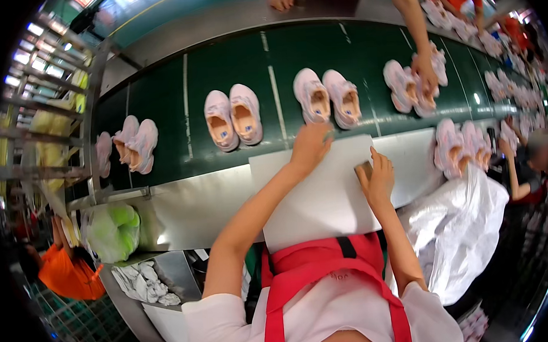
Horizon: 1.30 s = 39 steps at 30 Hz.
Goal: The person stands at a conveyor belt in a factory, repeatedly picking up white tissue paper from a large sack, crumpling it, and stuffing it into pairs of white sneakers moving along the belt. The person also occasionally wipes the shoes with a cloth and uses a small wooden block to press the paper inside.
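Observation:
Beyond the pale board [319,193] in front of me, a pair of light pink sneakers [311,95] lies on the green conveyor belt [170,114]. My left hand [312,145] is at the near end of the pair's left shoe, fingers curled. Whether it grips the shoe or a small item is too blurred to make out. Over the board's right edge, my right hand [380,176] has a small brown block [365,169] between thumb and fingers. Another pink pair [233,118] sits to the left on the belt.
Across the belt a co-worker's hand [426,77] touches pink shoes at the right. More shoes [449,148] stand on the metal ledge beside a silvery-white sheet [459,228]. At left are a metal rack [46,138], a green plastic bag [113,231] and a bin [182,267] with crumpled paper.

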Tool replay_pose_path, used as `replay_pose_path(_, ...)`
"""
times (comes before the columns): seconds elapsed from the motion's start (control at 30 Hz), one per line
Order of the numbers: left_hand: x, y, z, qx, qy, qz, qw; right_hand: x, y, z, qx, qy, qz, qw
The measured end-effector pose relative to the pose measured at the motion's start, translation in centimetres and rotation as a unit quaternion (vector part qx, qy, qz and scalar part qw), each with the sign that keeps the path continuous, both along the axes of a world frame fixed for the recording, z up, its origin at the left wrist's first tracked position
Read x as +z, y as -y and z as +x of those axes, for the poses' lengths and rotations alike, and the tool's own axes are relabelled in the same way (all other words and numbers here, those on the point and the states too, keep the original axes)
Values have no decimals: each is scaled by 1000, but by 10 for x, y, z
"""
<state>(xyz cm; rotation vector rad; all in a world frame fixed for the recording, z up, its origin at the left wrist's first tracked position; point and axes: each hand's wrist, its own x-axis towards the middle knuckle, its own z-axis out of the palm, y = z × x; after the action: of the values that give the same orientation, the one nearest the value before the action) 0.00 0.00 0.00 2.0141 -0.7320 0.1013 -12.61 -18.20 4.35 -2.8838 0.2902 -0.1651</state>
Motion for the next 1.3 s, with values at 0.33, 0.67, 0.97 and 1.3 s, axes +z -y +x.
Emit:
replay_pose_path(0.33, -38, -39, -36, -157, 163, 120, 967, -58, -36, 20, -57, 19, 167, 984)
replay_pose_path(0.67, -49, -43, -48, -141, 167, 146, 965, -54, -52, -5, 85, 17, 186, 979)
replay_pose_path(0.97, -27, -50, -23, -232, 163, 192, 940, -62, -27, 39, -65, 88, 292, 950)
replay_pose_path(1.3, 26, -75, -56, -139, -17, 189, 972, -5, 51, -119, -408, 391, 261, 783)
